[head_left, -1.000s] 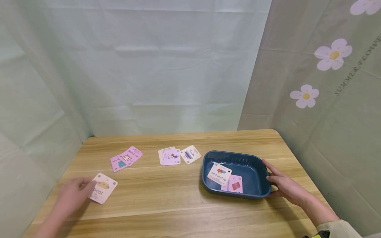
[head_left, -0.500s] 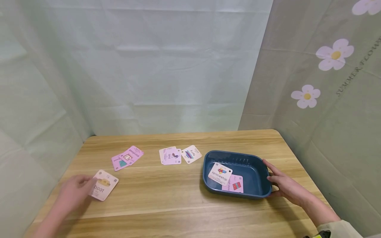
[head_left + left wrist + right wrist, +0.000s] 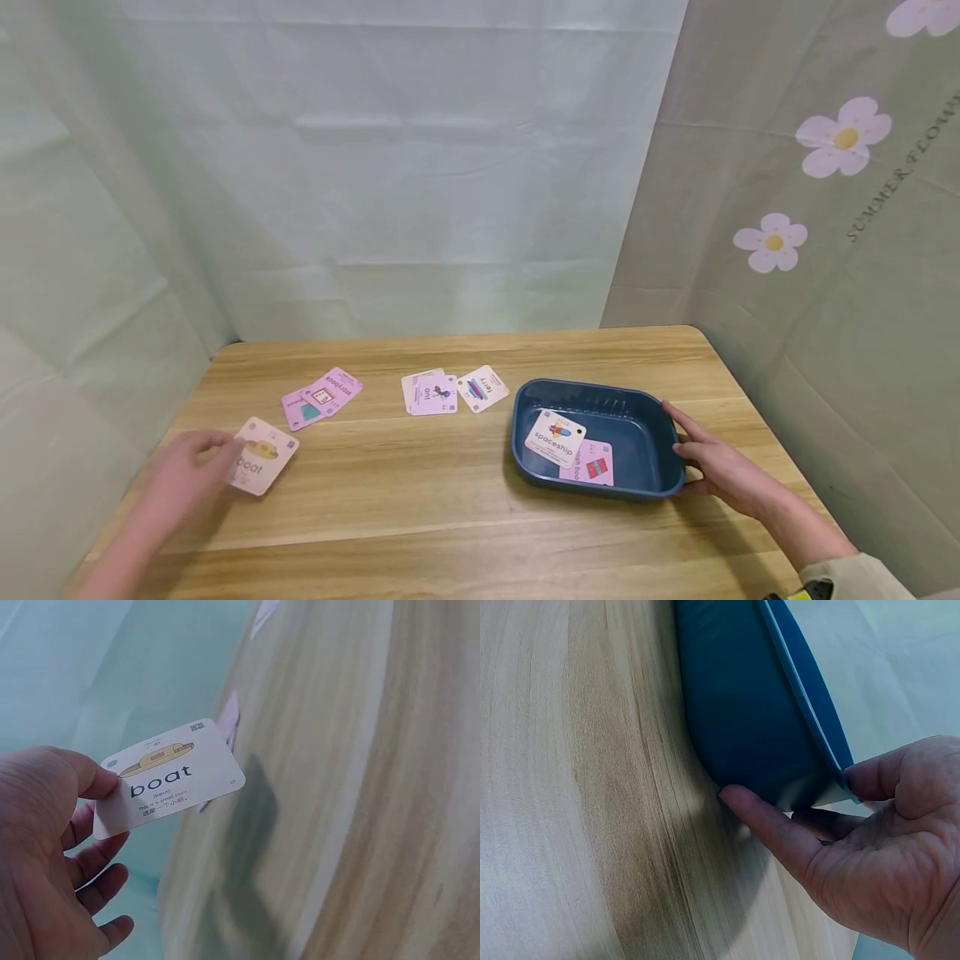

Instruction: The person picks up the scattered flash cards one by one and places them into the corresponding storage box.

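My left hand (image 3: 187, 475) pinches a flash card (image 3: 262, 457) between thumb and fingers, above the table's left side. In the left wrist view, the card (image 3: 171, 776) reads "boat" under a yellow boat picture, and the lower fingers are loosely bent behind it. At the right, my right hand (image 3: 723, 471) holds the end of a dark blue plastic tray (image 3: 637, 458). The right wrist view shows the thumb at the tray's rim (image 3: 810, 712) and a finger against its lower corner. Inside lie a "spaceship" card (image 3: 555, 438) and a pink card (image 3: 588, 463), partly overlapped by it.
Two overlapping pink cards, one a "storybook" card (image 3: 336, 390), lie at the table's back left. Near the back middle, an "ant" card (image 3: 431, 394) partly covers another card, beside a "ferry" card (image 3: 483, 389). Fabric curtains (image 3: 420, 167) enclose the wooden table (image 3: 405, 533).
The boat card has shifted slightly away from me and tilted up a little in my left hand. My right hand and the tray keep their place.
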`<state>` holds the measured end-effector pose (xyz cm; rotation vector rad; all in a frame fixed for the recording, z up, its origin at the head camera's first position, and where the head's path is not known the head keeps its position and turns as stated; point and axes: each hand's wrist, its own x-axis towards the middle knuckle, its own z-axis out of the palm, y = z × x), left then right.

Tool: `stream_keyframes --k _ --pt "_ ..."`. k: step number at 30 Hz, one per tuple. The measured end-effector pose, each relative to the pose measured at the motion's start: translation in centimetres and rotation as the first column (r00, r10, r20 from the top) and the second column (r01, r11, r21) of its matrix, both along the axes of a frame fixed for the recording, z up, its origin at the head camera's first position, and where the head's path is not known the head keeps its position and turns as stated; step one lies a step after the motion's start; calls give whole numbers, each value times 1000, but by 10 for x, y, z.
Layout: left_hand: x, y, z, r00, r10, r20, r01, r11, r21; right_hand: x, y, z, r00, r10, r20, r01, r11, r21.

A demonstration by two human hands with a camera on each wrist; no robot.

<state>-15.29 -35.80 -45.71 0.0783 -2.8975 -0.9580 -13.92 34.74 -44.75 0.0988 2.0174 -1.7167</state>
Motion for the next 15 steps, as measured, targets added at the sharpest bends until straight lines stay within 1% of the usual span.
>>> stream_keyframes --k 3,6,11,15 --pt "1 2 4 999 -4 -34 4 1000 3 -1 1 1 1000 5 0 -5 1000 7" --pt "1 3 6 998 -8 -69 9 1000 7 -2 2 0 1000 7 -1 -7 1000 8" --pt "-1 7 5 997 10 -79 -8 1000 20 -2 2 -1 1000 4 0 -4 1000 11" --pt "-2 13 4 995 6 -100 1 998 66 -1 2 -2 1000 4 0 -4 1000 12"
